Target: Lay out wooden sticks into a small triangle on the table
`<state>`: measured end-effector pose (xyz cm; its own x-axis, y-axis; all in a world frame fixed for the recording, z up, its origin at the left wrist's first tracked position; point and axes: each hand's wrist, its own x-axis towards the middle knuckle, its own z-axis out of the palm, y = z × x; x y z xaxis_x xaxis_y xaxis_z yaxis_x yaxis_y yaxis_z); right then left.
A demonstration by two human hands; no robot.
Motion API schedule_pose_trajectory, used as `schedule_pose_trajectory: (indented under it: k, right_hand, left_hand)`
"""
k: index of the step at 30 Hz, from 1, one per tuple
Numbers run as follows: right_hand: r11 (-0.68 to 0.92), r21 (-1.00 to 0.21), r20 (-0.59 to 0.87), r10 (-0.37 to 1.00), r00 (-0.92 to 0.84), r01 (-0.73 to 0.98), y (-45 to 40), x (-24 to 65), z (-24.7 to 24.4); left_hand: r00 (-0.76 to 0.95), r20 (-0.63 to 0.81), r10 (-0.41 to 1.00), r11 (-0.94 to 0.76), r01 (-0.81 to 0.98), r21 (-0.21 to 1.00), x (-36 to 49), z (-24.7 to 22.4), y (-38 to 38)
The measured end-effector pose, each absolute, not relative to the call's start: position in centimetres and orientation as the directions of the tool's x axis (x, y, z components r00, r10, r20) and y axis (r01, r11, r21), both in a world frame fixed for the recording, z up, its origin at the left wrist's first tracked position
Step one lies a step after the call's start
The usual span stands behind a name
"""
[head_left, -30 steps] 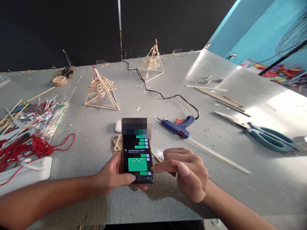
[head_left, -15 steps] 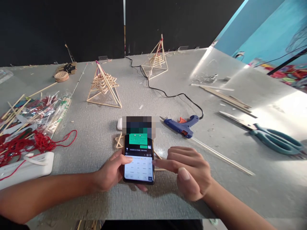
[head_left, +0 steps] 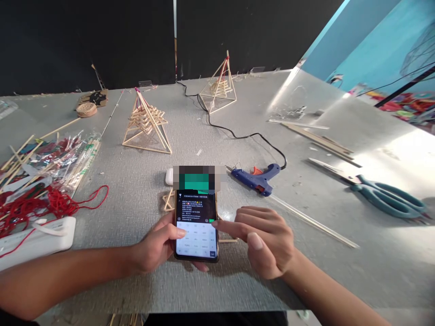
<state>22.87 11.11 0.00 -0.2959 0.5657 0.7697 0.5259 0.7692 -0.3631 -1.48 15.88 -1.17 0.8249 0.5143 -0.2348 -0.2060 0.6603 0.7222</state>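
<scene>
My left hand [head_left: 158, 244] is closed around a smartphone [head_left: 196, 240], its thumb lying over the lower screen. On the screen are a dark chat with a block of text and a pale keypad below; the top part is blurred out. My right hand [head_left: 263, 240] holds nothing. Its index finger reaches out to the right side of the screen, beside a small green button, while the other fingers curl and the thumb stands apart. I cannot tell whether the fingertip touches the glass. Partly behind the phone lie a small stick frame [head_left: 167, 200] and a white case [head_left: 169, 176].
A blue glue gun [head_left: 256, 179] with a black cord lies beyond my right hand, near teal-handled scissors [head_left: 384, 194]. Two stick pyramids [head_left: 147, 122] stand farther back. At left are red yarn [head_left: 54, 199], bagged sticks and a white power strip [head_left: 44, 237].
My right index finger has moved slightly up and left on the phone. A longer block of text and a green button now show above the keypad. My left hand keeps its grip.
</scene>
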Motion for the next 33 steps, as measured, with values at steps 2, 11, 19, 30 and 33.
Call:
schedule_pose_trajectory:
  k: [2, 11, 19, 30, 33]
  right_hand:
    - [0.767, -0.363, 0.766, 0.569, -0.299, 0.529, 11.11, 22.9, -0.05]
    - [0.768, -0.35, 0.767, 0.564, -0.306, 0.536, 11.14, 22.84, -0.01]
    - [0.766, -0.342, 0.767, 0.562, -0.309, 0.544, 11.24, 22.78, 0.0]
    - [0.768, -0.352, 0.767, 0.564, -0.305, 0.534, 11.19, 22.81, -0.1]
    - [0.769, -0.36, 0.768, 0.566, -0.299, 0.528, 11.2, 22.77, -0.06]
  left_hand:
    - [0.828, -0.221, 0.516, 0.652, -0.213, 0.727, -1.52, -1.29, 15.86]
    - [0.847, -0.152, 0.51, 0.626, -0.245, 0.74, -1.53, -2.02, 15.91]
    - [0.839, -0.174, 0.515, 0.638, -0.24, 0.732, -1.67, -2.07, 15.8]
    - [0.841, -0.17, 0.513, 0.638, -0.241, 0.732, -1.79, -1.95, 15.81]
    - [0.838, -0.187, 0.512, 0.647, -0.233, 0.726, -1.9, -1.96, 15.79]
